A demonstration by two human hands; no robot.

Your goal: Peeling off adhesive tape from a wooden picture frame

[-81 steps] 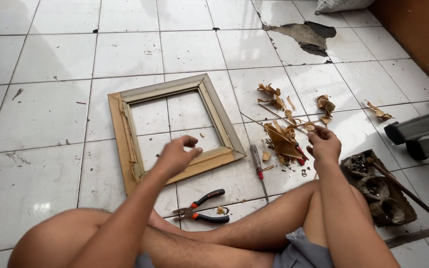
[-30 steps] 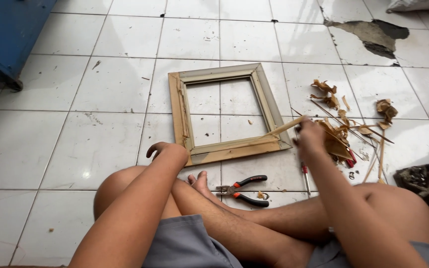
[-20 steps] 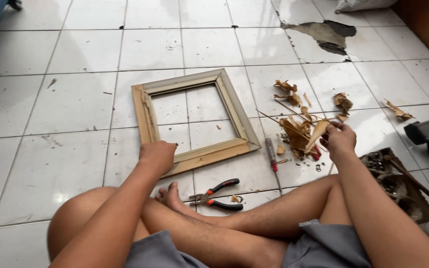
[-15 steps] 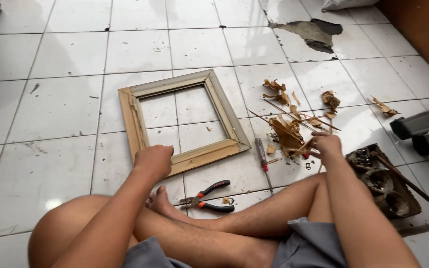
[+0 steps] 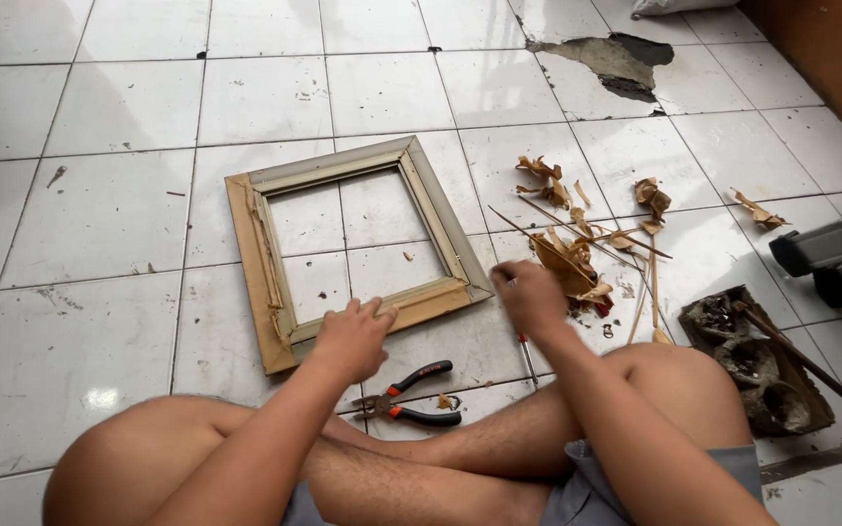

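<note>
Splinters threaten the open left hand [image 5: 351, 334] resting on the square pale wooden frame [image 5: 270, 263]; right hand [image 5: 528, 297] loosely curled, apparently empty; red-handled pliers [image 5: 411, 394] lie near the shins.

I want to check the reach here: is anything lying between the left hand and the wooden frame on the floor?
Nothing visible is in the way. The left hand is already at the near rail of the frame, its fingers over the edge. The pliers lie nearer the legs, behind the hand, not between.
</note>
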